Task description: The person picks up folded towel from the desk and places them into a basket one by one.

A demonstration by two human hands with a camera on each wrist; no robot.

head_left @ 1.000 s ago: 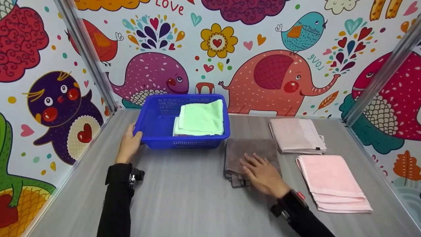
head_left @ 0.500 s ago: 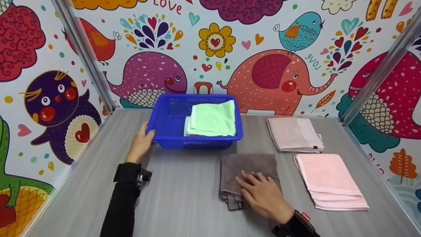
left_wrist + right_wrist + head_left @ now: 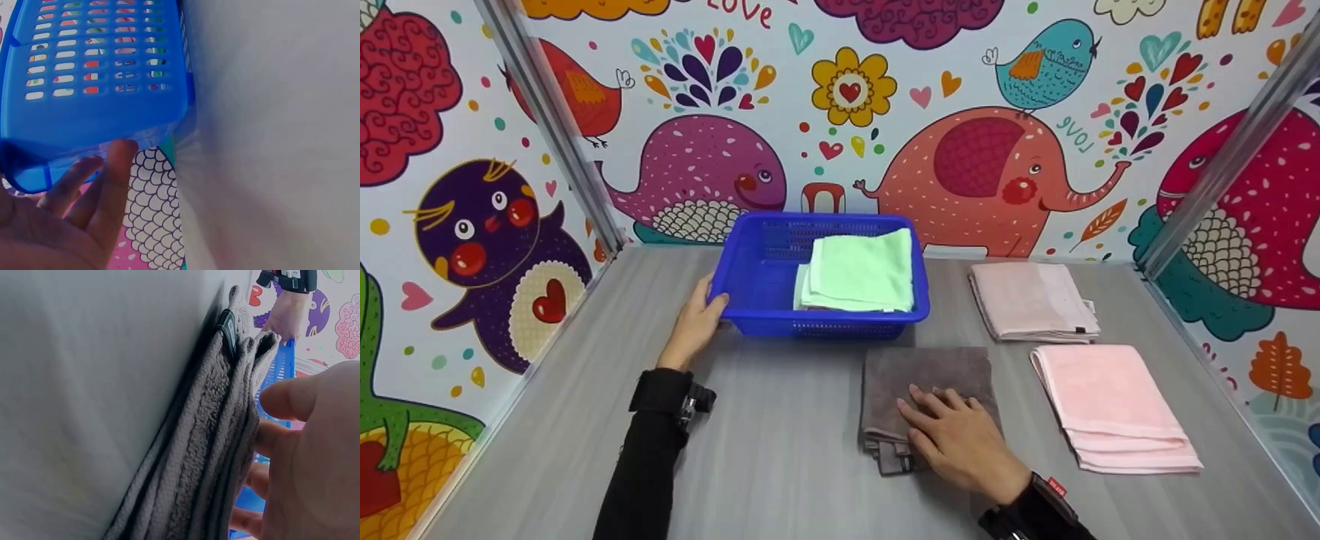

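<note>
At the back of the table stands a blue plastic basket (image 3: 757, 322). My left hand (image 3: 694, 326) is at its left end, thumb at the front corner; the left wrist view shows extended fingers (image 3: 112, 191) against the end wall. A folded light green towel (image 3: 862, 270) lies on other folded cloth in the basket's right half. In front of the basket lies a folded grey-brown towel (image 3: 915, 375). My right hand (image 3: 964, 442) rests on its right part, fingers spread. From the right wrist view, the towel's stacked layers (image 3: 208, 433) and dark label (image 3: 228, 329) show beside that hand.
Two more folded towels lie to the right: a dusty pink one (image 3: 1027, 300) farther back and a light pink one (image 3: 1114, 405) nearer. Cartoon-printed walls (image 3: 855, 165) and metal corner posts (image 3: 562, 127) bound the grey table (image 3: 780, 435) at the back and sides.
The basket and my left hand have moved to the right. My right hand and the grey-brown towel came toward the front, then stayed nearly still over the last half second.
</note>
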